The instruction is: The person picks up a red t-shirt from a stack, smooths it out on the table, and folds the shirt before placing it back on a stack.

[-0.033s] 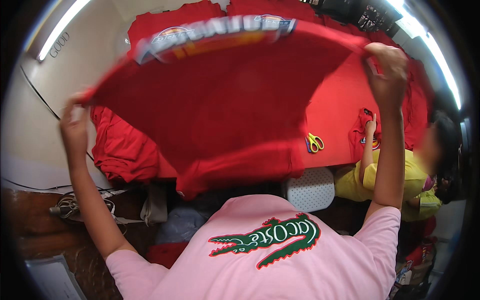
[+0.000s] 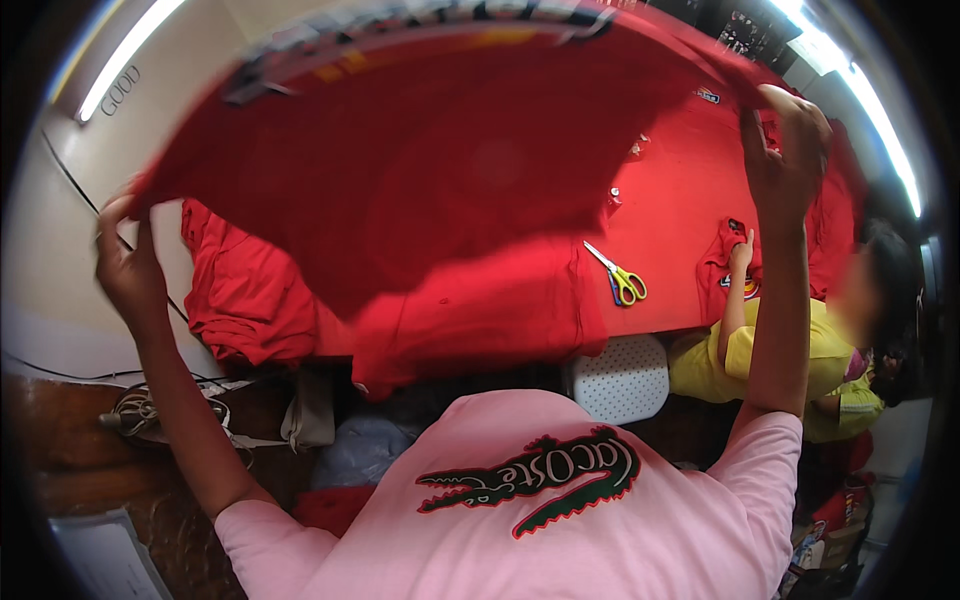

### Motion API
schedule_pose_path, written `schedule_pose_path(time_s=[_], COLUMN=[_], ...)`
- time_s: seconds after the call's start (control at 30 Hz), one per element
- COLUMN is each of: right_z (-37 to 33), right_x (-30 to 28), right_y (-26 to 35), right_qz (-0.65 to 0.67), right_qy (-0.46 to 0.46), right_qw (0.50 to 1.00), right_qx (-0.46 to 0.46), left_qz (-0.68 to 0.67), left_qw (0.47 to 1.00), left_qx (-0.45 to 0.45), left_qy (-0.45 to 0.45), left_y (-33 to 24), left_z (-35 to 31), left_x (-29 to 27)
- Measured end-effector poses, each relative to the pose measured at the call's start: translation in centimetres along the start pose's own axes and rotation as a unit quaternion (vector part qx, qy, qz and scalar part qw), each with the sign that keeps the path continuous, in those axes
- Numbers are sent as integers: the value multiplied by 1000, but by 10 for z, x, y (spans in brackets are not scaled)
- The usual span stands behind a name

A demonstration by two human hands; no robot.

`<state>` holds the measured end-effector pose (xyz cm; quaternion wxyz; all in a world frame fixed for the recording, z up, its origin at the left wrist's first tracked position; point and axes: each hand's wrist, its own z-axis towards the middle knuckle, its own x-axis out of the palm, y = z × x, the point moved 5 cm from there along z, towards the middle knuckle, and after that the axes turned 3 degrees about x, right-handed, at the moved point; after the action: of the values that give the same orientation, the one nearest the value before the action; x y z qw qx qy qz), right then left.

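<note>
A red shirt [image 2: 450, 160] with a blurred printed design along its far edge is stretched in the air between my two hands. My left hand [image 2: 130, 265] pinches one corner at the far left. At the upper right, my right hand [image 2: 790, 150] grips the opposite corner. Below the raised cloth, another red shirt [image 2: 470, 320] lies spread on the red-covered table [image 2: 665, 210], its front part hanging over the near edge. Yellow-handled scissors [image 2: 625, 283] lie to its right, blades pointing away. The raised shirt hides much of the table's far side.
A heap of red garments [image 2: 245, 300] sits at the table's left end. On the right, a person in a yellow shirt [image 2: 785, 345] has a hand on a red garment [image 2: 715, 265]. A white dotted stool [image 2: 620, 380] stands at the near edge. Coiled cables [image 2: 150, 410] hang at lower left.
The raised shirt has swung up and away, uncovering the scissors' blades and more of the shirt beneath. My left hand has shifted slightly left, my right hand slightly right.
</note>
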<state>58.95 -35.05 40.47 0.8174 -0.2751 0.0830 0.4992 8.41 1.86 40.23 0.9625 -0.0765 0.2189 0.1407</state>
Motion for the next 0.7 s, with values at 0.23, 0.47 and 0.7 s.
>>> schedule_pose_path(time_s=[0.23,0.47,0.7], right_z=[-106,-78,2], right_x=[32,18,55], right_y=[45,-1,0], right_qz=[247,609,732], right_qy=[730,497,343], right_qw=[635,505,484], right_qx=[57,357,335], left_qz=[-76,-333,-451], left_qw=[735,688,735], left_qx=[-247,-474,-414], left_qy=[627,437,290], left_y=[2,5,26], left_z=[-147,-122,-72], left_x=[57,14,35])
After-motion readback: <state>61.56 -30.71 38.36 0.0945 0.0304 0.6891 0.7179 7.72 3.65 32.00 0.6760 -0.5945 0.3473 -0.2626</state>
